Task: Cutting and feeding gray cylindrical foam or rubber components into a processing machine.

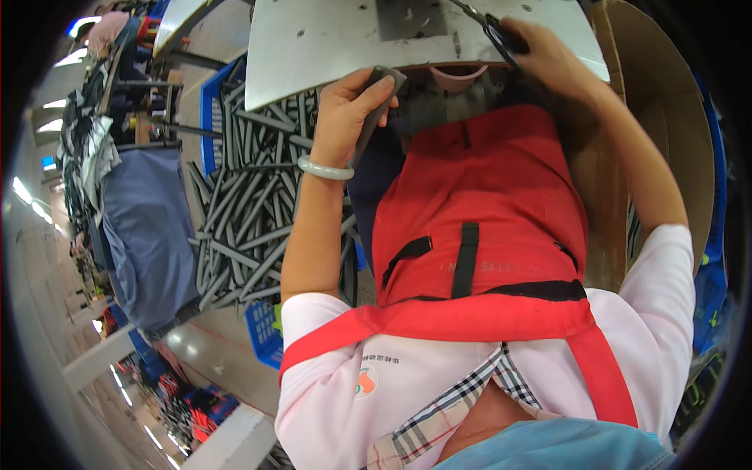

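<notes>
My left hand point(345, 110) is closed round a grey tube-like strip point(387, 80), thumb on top near its end, at the front edge of the white table point(313, 47). The rest of the strip hangs down beside my wrist. At the table's right front, my right hand point(544, 59) grips a pair of scissors point(497, 33) by the dark handles. Their blades point to the upper left over the table and stand apart from the strip.
Many similar grey strips fill a blue crate point(210, 117) and pile up left of me. A small pink bowl point(458, 78) sits under the table edge. An open cardboard box point(666, 102) stands at the right. A blue cloth-covered stack point(149, 227) is farther left.
</notes>
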Demonstrator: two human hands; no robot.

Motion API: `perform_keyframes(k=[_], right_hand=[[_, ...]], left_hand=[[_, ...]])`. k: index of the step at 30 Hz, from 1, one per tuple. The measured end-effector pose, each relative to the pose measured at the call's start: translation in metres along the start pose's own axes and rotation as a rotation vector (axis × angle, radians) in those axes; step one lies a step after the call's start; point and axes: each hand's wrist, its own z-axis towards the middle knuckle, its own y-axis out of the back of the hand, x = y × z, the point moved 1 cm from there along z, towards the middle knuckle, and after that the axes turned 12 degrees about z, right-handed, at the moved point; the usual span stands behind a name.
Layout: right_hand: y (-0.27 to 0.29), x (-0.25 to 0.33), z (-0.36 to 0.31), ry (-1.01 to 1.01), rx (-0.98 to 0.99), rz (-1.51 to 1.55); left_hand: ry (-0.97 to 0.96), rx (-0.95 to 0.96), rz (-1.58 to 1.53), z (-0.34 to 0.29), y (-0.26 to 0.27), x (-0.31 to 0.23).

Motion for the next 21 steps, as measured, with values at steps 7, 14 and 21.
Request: perform_keyframes(k=[7, 14, 21], right_hand=[[-0.032, 0.081, -0.039, -0.357, 0.337, 0.291], [-0.036, 0.086, -0.040, -0.378, 0.386, 0.276], [-0.039, 0.075, -0.048, -0.390, 0.373, 0.379]], left_hand=[[-0.013, 0.031, -0.016, -0.009, 0.000, 0.003], [-0.017, 0.143, 0.049, -0.009, -0.007, 0.008], [0.005, 0.151, 0.070, -0.010, -0.009, 0.006]])
